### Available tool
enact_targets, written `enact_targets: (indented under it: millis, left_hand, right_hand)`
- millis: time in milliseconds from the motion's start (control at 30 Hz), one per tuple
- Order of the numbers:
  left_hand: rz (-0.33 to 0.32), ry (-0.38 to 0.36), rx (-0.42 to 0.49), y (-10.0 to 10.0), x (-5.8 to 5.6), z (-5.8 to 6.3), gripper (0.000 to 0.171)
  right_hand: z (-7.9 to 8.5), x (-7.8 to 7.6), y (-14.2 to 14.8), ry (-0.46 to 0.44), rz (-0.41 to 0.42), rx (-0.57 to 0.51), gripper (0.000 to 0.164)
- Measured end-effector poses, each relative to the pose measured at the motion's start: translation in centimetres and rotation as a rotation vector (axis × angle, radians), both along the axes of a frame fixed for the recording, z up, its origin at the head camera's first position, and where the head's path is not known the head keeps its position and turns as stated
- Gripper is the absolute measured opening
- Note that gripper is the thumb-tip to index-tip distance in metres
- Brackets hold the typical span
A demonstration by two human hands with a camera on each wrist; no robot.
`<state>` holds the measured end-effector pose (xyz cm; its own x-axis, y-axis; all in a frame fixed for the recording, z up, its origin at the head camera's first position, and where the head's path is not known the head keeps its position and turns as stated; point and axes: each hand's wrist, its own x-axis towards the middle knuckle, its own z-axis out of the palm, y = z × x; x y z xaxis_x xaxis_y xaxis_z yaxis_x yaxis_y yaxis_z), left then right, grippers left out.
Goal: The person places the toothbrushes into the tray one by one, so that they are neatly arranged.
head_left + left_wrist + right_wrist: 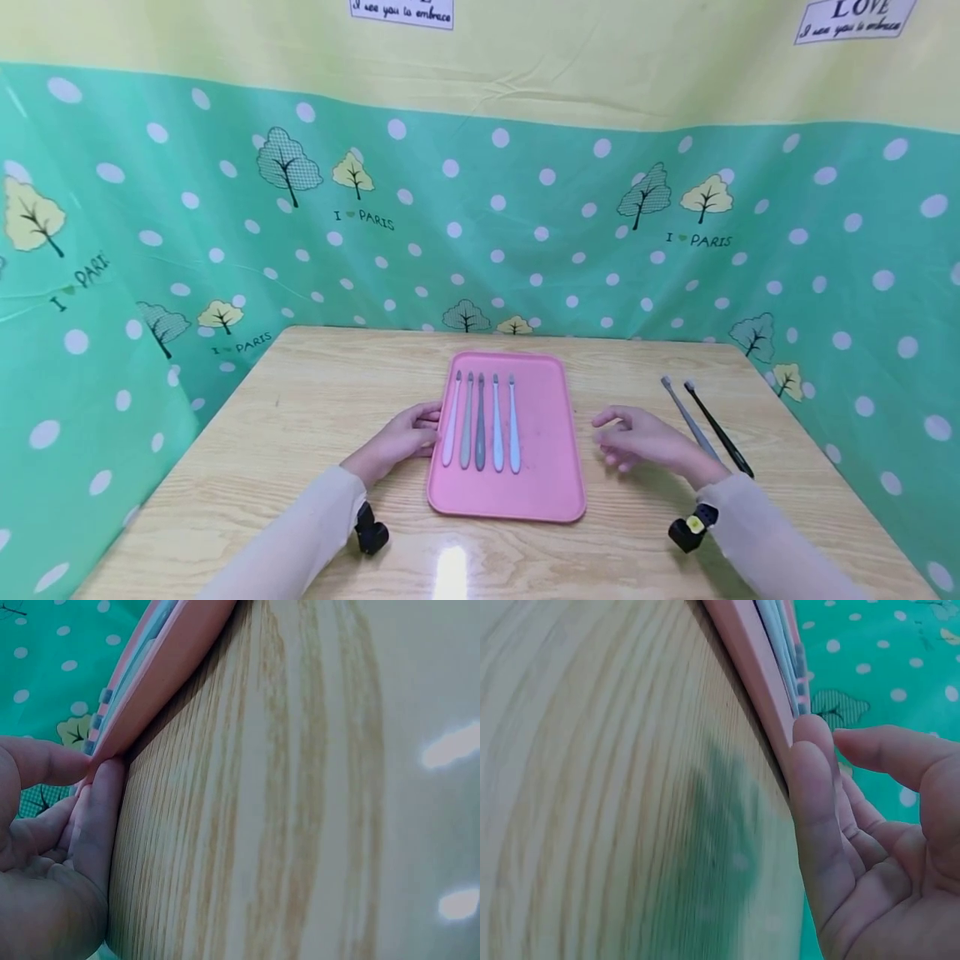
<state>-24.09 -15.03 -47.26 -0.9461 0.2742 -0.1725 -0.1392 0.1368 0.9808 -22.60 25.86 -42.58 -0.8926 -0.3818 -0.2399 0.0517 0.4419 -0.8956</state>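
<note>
The left grip (400,437) is pinching the pink tray (549,467), seemingly steadying 5 toothbrushes (481,427); the right grip (647,437) is hanging half-spread, empty.

Left grip (408,433) on pink tray (551,450) with five toothbrushes (480,421), right grip (647,437) between tray and two more toothbrushes (717,427)

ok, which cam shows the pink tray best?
Head: it takes in nearly the whole pink tray from above, with five toothbrushes lying on it. Left wrist shows only a slanted slice of side and rim, pinched by the left hand. Right wrist shows just a narrow strip, ending at the right hand.
</note>
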Motion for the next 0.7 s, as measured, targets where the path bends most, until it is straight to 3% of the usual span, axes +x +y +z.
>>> enact_targets:
  millis: [267,700]
  left_hand:
    - [0.019,0.007,-0.017,0.2,-0.2,0.2,0.063]
    - [0.032,-0.006,0.008,0.3,-0.3,-0.1,0.065]
  right_hand:
    - [0.2,0.1,2.7,0.042,-0.090,0.060,0.046]
    - [0.5,0.7,7.4,0.049,-0.145,0.044,0.054]
